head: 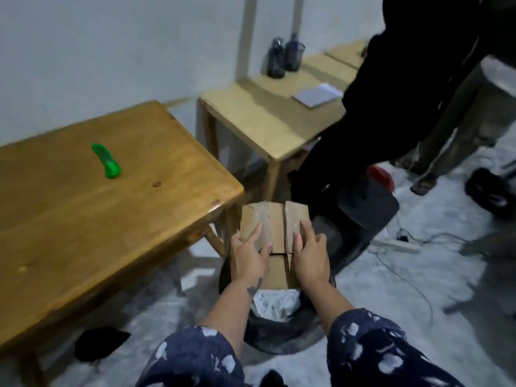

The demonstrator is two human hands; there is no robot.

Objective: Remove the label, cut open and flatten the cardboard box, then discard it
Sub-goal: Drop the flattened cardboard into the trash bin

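A flattened brown cardboard box (276,227) with shiny tape strips is held over a black bin (279,333) on the floor. My left hand (247,255) grips its left side, fingers spread on top. My right hand (310,255) grips its right side the same way. The box's lower edge dips into the bin, which holds white crumpled paper (275,304). A green utility knife (107,161) lies on the brown wooden table (83,219) at the left, away from both hands.
A lighter wooden table (265,118) stands behind, carrying two dark pen holders (284,57) and a white notepad (317,94). A person in dark clothes (405,93) stands at the right beside a black chair (363,216). Cables and a power strip (396,244) lie on the floor.
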